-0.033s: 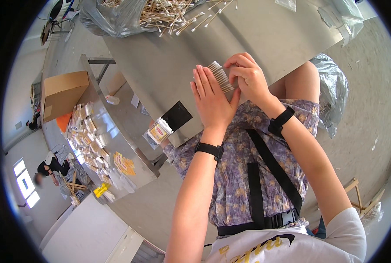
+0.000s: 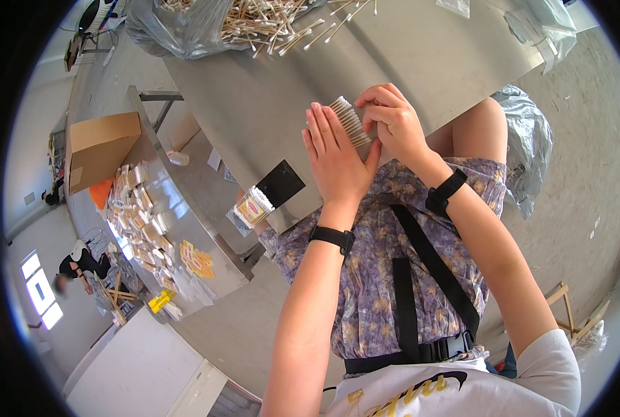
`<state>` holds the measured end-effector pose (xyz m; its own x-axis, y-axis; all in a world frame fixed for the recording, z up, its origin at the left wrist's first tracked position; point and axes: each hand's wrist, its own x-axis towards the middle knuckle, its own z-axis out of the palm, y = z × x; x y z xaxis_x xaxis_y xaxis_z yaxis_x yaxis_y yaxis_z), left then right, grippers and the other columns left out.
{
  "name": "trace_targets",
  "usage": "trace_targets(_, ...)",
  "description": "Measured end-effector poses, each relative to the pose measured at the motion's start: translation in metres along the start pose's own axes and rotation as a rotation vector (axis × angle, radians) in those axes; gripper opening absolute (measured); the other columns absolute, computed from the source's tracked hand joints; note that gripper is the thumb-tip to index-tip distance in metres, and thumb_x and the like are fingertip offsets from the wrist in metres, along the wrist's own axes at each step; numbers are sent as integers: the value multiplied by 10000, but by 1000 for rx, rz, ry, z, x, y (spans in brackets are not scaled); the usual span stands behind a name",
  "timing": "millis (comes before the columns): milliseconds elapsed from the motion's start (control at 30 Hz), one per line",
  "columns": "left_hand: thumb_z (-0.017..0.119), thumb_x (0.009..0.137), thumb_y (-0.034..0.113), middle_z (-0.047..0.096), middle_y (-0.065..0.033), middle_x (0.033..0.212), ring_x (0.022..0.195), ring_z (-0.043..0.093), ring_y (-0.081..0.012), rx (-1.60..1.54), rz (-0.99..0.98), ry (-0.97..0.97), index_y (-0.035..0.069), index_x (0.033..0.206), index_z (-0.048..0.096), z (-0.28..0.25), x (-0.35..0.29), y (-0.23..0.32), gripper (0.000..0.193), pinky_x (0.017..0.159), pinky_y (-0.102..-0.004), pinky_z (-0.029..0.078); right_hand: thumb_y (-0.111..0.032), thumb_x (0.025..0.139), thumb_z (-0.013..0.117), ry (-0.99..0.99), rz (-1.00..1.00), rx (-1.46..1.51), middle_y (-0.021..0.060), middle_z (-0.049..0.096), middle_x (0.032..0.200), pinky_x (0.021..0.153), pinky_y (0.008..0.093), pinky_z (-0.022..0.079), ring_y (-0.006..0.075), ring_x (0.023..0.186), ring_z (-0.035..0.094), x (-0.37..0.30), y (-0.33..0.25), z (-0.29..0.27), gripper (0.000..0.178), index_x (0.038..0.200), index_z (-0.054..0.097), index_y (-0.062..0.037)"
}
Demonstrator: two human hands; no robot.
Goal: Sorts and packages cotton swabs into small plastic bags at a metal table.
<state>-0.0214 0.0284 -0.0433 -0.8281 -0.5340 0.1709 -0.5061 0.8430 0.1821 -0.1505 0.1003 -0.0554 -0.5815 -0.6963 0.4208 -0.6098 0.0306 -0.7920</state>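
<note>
A row of cotton swabs [image 2: 349,121] lies side by side on the metal table, white tips lined up. My left hand [image 2: 337,156] rests over the row's left part, fingers straight and close together, palm down. At the row's right end is my right hand [image 2: 395,124], its fingers bent and drawn in toward the thumb; whatever they may pinch is hidden. Left of my left hand, a packed bundle of cotton swabs [image 2: 254,206] with a yellow and red label sits at the table edge beside a flat black piece [image 2: 282,183].
A grey plastic bag [image 2: 181,31] spills a heap of loose swabs [image 2: 268,21] at the far side. On the left, another metal table [image 2: 219,257] bears many packs [image 2: 139,215] and a cardboard box [image 2: 105,146]. Clear plastic bags [image 2: 528,139] hang at right. A person [image 2: 84,264] is in the background.
</note>
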Motion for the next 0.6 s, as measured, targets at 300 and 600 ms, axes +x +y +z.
trace_targets(300, 573, 914, 571, 266, -317, 1576, 1498, 230, -421, 3, -1, -6, -136, 1492, 264, 0, 0, -1, 964, 1205, -525, 236, 79, 690, 584, 20, 19, -6, 52, 674, 1003, 829, 365, 536, 254, 1024, 605, 1, -3, 0, 117, 683, 620, -32)
trace_targets(600, 574, 913, 572, 266, -314, 1577, 1497, 232, -419, -1, 0, -6, -133, 1493, 268, 0, 0, -1, 962, 1206, -526, 233, 94, 693, 574, -8, -7, -70, 55, 673, 1031, 859, 369, 533, 264, 1043, 602, 2, -2, 0, 137, 689, 616, -36)
